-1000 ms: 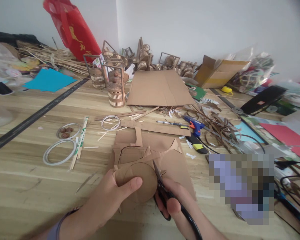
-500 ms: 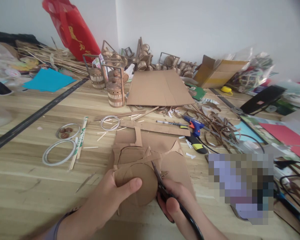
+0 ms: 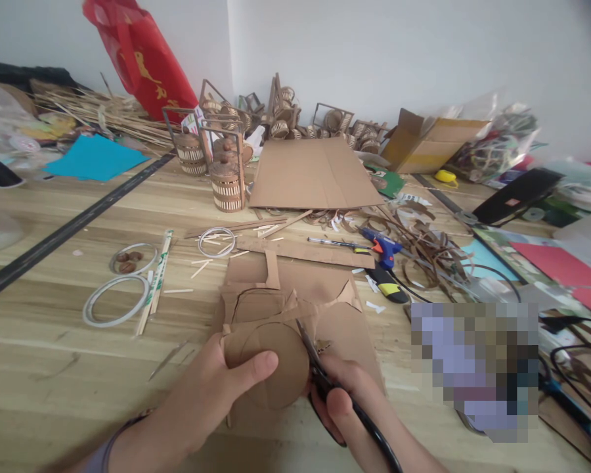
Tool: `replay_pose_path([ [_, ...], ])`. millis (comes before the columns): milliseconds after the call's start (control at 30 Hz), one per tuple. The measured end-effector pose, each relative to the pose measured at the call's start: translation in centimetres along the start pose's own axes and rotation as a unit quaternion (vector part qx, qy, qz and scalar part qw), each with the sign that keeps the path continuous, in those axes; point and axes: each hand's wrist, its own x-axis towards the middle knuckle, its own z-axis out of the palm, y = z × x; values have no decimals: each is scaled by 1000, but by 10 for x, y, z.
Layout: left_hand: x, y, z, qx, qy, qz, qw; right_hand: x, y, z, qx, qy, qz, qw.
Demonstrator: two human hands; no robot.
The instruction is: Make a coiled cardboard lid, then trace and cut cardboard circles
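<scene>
My left hand (image 3: 243, 374) grips a piece of brown cardboard (image 3: 288, 368) with a round outline drawn on it, the thumb pressed flat on its top face. My right hand (image 3: 342, 394) is closed round the black handles of a pair of scissors (image 3: 315, 361). Their blades lie along the right edge of the round shape, pointing away from me. Beneath both hands lies a larger cardboard sheet (image 3: 349, 335) with curved cut-outs and scraps on it. The fingers of my left hand under the cardboard are hidden.
Beyond the cardboard lie a blue glue gun (image 3: 384, 249), a yellow-and-black cutter (image 3: 391, 286) and a pen (image 3: 337, 243). White rings (image 3: 115, 302) and thin sticks are on the left. Small lidded baskets (image 3: 226, 187) stand behind, near a large cardboard sheet (image 3: 315, 174). A blurred-out object is at right.
The round cardboard has shifted very slightly to the left, and the scissor blades have moved a little with it along its edge. Everything else looks the same.
</scene>
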Motion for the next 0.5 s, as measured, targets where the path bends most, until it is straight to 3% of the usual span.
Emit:
replay_pose_path([
  [300, 3, -4, -3, -15, -6, -5, 1000, -2, 0, 4, 8, 11, 41, 999],
  [500, 1, -3, -4, -2, -1, -15, 1000, 1, -2, 6, 20, 32, 23, 999],
])
